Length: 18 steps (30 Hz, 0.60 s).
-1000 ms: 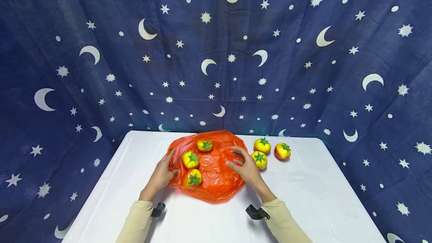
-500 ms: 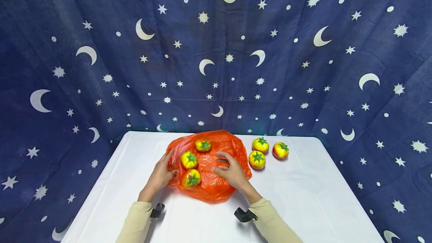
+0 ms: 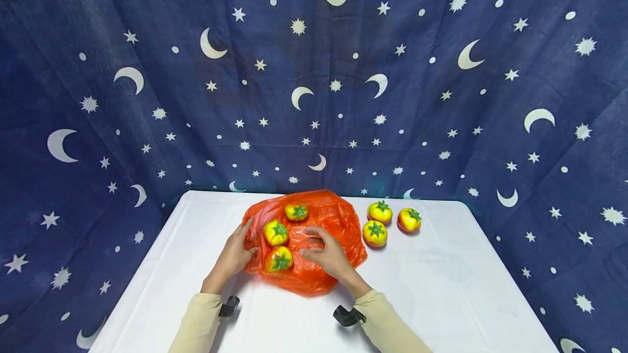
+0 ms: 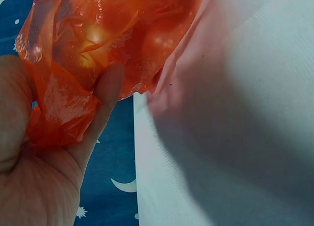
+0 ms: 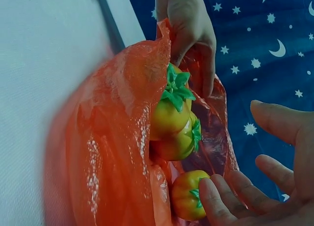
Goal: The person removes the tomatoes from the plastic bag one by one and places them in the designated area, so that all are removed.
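A red plastic bag lies on the table with three yellow-and-red tomatoes showing at its opening: a far one, a middle one and a near one. Their green leafy tops face up. My left hand holds the bag at its left side; in the left wrist view the plastic bunches between thumb and fingers. Over the bag's middle hovers my right hand, fingers spread and slightly bent, holding nothing. The right wrist view shows its fingertips close to a tomato.
Right of the bag stand three more tomatoes: one at the back, one close to the bag and one farther right. A white cloth covers the table. A dark blue curtain with moons and stars hangs behind.
My right hand has moved left from the bag's right side to over its middle. The bag's right edge has spread slightly outward. My left hand keeps its place.
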Motion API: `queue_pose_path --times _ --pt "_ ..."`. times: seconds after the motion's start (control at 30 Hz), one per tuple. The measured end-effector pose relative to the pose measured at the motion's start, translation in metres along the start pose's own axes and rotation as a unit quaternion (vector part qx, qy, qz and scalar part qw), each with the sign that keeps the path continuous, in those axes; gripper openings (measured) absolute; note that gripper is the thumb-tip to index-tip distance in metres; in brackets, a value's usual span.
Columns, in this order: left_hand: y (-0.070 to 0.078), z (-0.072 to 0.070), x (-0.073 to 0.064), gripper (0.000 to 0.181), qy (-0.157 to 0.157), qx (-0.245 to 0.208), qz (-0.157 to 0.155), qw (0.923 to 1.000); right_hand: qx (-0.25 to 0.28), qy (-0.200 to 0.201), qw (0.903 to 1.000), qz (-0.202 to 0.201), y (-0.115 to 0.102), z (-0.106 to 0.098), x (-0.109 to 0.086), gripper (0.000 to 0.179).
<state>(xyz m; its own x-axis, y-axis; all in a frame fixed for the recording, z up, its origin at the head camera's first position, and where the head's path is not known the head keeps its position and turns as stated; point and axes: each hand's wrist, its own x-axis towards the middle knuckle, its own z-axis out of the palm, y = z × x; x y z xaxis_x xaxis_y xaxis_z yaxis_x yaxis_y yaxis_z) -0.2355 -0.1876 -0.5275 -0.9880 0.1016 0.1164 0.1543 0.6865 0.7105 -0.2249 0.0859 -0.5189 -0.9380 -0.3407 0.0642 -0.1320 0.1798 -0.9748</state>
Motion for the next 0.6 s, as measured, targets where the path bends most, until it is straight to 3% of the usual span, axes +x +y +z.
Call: queue_pose_path --times 0.6 --pt "0.003 0.004 0.0 0.087 -0.006 0.0 -0.01 0.9999 -0.018 -0.044 0.9988 0.012 0.006 0.028 0.015 0.055"
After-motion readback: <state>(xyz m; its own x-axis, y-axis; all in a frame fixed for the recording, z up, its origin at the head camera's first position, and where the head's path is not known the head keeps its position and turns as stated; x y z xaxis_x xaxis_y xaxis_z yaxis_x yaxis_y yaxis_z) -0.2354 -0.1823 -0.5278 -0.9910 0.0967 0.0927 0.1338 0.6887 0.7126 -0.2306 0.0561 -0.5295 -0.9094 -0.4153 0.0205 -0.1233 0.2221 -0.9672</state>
